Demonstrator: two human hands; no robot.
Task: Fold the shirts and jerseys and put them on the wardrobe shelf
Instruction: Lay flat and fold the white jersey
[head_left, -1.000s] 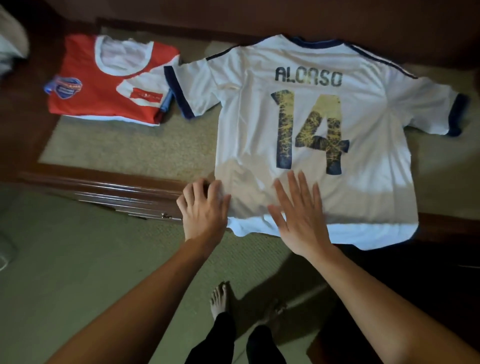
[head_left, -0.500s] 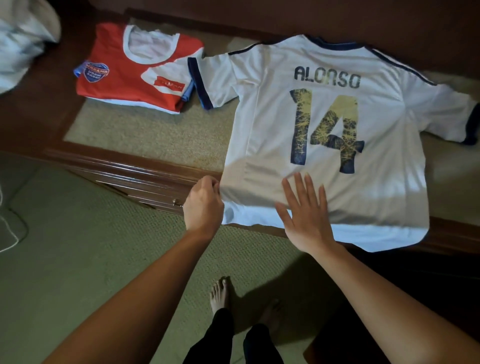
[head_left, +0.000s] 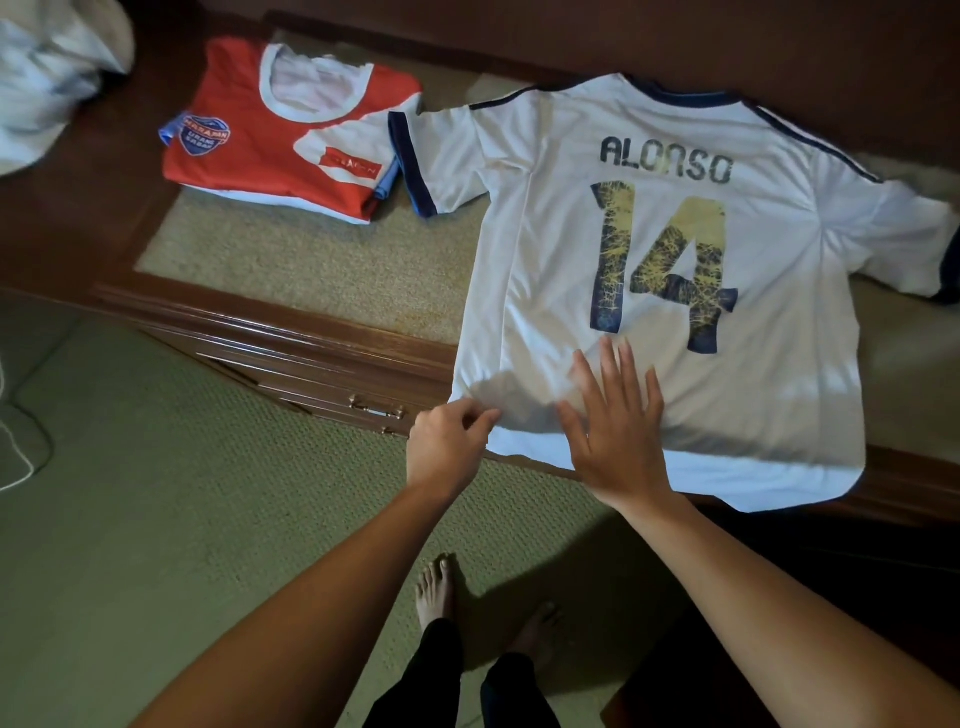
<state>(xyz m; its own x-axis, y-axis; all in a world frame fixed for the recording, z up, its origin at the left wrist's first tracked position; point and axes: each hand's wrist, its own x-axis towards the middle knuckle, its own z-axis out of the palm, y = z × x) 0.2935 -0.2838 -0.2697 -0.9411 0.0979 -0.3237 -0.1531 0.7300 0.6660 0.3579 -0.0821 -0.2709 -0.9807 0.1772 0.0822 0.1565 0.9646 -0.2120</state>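
Note:
A white jersey (head_left: 675, 249) with "ALONSO 14" on its back lies spread face down on a wooden dresser top (head_left: 322, 270), its hem hanging over the front edge. My left hand (head_left: 449, 447) pinches the jersey's lower left hem corner. My right hand (head_left: 613, 431) rests flat, fingers spread, on the fabric just below the number. A folded red and white jersey (head_left: 291, 140) sits on a small folded stack to the left.
The dresser's front edge and a drawer with a metal handle (head_left: 376, 408) run below the hem. A bundle of white cloth (head_left: 47, 78) lies at the far left. Green carpet (head_left: 156, 519) covers the floor, where my bare feet (head_left: 436, 592) stand. A white cord (head_left: 21, 441) trails left.
My left hand went from resting on the jersey's lower left side to closing on its hem corner. The right hand stayed flat on the fabric. The camera view shifted left.

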